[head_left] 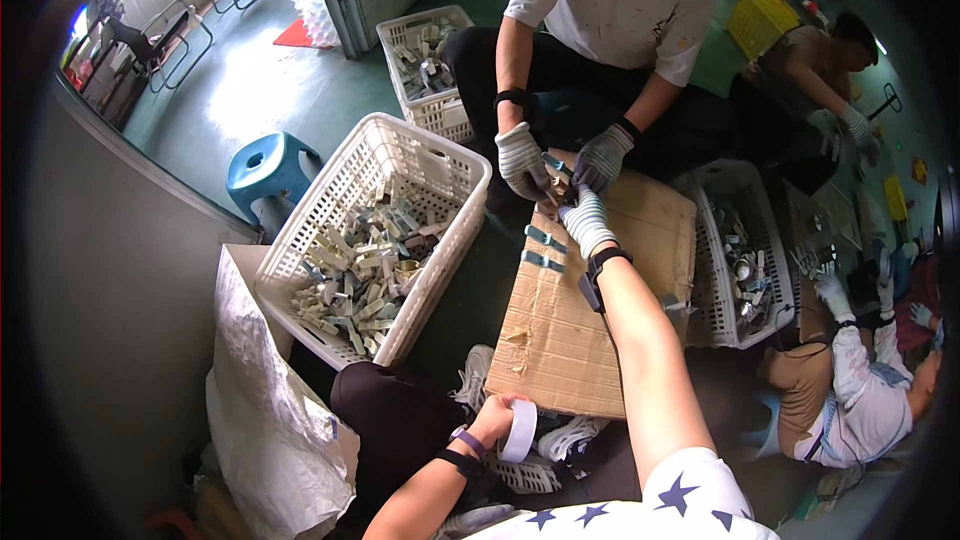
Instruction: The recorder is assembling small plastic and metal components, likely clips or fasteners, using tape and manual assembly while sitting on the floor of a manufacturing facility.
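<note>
My right hand (587,219), in a striped work glove, reaches across a cardboard sheet (570,340) to its far edge. Its fingers are drawn together beside a small clip-like piece (557,166); what they grip is hidden. Two dark green clip-like pieces (543,260) lie on the cardboard just left of my right wrist. My bare left hand (497,416) is closed at the near edge of the cardboard, on a white curved band (519,432). Across from me, a person's gloved hands (603,157) work close to my right fingertips.
A white basket (470,175) of loose grey and pale pieces stands left, another basket (462,120) behind it, a third (785,280) right. A blue stool (265,165) and white sack (262,410) are at left. Other people sit at right.
</note>
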Demonstrator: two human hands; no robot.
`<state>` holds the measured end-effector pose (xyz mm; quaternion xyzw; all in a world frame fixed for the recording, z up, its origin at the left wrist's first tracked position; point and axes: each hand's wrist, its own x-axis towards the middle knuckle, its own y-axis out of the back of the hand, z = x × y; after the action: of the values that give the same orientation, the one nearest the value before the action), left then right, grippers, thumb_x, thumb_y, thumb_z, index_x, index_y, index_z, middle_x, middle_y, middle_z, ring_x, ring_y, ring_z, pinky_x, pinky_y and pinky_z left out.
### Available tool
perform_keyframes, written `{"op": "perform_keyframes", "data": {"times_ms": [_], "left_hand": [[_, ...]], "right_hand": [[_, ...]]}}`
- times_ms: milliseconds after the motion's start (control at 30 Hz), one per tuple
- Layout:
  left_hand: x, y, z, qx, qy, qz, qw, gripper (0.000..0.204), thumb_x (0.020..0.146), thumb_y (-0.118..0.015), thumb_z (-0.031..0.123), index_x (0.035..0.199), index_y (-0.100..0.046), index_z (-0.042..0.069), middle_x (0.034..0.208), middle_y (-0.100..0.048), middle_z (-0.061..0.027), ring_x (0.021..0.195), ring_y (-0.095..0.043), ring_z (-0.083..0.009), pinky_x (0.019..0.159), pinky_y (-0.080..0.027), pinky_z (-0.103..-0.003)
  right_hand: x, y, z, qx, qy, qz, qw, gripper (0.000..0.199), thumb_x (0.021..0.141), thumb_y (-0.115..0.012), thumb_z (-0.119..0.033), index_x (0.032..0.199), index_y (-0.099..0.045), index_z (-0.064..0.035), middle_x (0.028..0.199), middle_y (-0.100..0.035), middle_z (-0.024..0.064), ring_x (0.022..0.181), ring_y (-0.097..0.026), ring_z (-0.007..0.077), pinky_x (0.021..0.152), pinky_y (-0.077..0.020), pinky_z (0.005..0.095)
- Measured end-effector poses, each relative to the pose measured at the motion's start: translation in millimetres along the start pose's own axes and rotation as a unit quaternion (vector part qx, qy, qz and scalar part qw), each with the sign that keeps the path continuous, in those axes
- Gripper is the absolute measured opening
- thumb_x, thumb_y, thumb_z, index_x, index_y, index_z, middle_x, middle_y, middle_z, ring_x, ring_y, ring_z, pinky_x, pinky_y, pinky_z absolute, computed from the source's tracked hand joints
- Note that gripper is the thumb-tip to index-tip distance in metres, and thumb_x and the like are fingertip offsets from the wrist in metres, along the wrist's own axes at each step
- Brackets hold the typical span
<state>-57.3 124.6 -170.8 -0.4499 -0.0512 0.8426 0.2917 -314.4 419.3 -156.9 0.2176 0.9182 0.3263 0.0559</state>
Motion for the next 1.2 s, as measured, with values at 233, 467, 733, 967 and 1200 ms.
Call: {"op": "perform_keyframes", "data": {"times_ms": [233, 467, 733, 967, 1200], "left_hand": [[-2.5, 0.7, 4.4, 0.006, 0.017, 0.011, 1.000, 0.009, 0.082, -0.065, 0.010, 0.089, -0.066, 0.005, 0.076, -0.064, 0.0016, 0.065, -0.058, -0.0074, 0.059, -0.047, -0.023], [-1.1, -0.6, 6.0, 0.009, 0.010, 0.001, 1.000, 0.009, 0.082, -0.065, 0.010, 0.089, -0.066, 0.005, 0.076, -0.063, 0.0018, 0.065, -0.058, -0.0069, 0.058, -0.047, -0.023], [1.2, 3.1, 0.5, 0.010, 0.007, 0.005, 1.000, 0.012, 0.081, -0.067, 0.011, 0.091, -0.067, 0.004, 0.076, -0.064, 0.0010, 0.064, -0.059, -0.0077, 0.059, -0.048, -0.024], [0.4, 1.8, 3.5, 0.015, 0.006, -0.001, 1.000, 0.012, 0.081, -0.066, 0.011, 0.091, -0.067, 0.004, 0.076, -0.064, 0.0010, 0.065, -0.059, -0.0079, 0.059, -0.048, -0.024], [0.0, 0.9, 4.6, 0.011, 0.008, -0.003, 1.000, 0.011, 0.081, -0.067, 0.011, 0.090, -0.067, 0.005, 0.075, -0.064, 0.0012, 0.064, -0.058, -0.0075, 0.059, -0.048, -0.024]], "right_hand": [[-0.5, -18.7, 14.1, -0.049, 0.039, -0.017, 0.998, 0.052, 0.069, -0.069, -0.005, 0.117, -0.050, -0.0010, 0.115, -0.052, 0.0165, 0.103, -0.055, 0.0263, 0.089, -0.0459, 0.0343], [4.1, -17.5, 27.4, 0.099, 0.006, -0.031, 0.995, 0.050, 0.066, -0.065, 0.003, 0.114, -0.052, 0.0004, 0.118, -0.049, 0.0152, 0.106, -0.054, 0.0255, 0.093, -0.0438, 0.0327], [-4.7, -17.1, 12.5, 0.311, -0.076, -0.014, 0.947, 0.035, 0.074, -0.055, 0.012, 0.107, -0.054, -0.0003, 0.102, -0.059, 0.0055, 0.095, -0.055, 0.0142, 0.084, -0.0458, 0.0266], [2.7, -21.7, 36.1, 0.276, -0.069, -0.011, 0.958, 0.030, 0.073, -0.060, 0.005, 0.101, -0.058, -0.0023, 0.091, -0.060, 0.0035, 0.081, -0.054, 0.0122, 0.076, -0.0455, 0.0252], [6.0, -32.9, 48.1, 0.248, -0.018, 0.037, 0.968, 0.030, 0.069, -0.062, 0.001, 0.099, -0.058, -0.0012, 0.097, -0.057, 0.0077, 0.091, -0.053, 0.0166, 0.082, -0.0442, 0.0292]]}}
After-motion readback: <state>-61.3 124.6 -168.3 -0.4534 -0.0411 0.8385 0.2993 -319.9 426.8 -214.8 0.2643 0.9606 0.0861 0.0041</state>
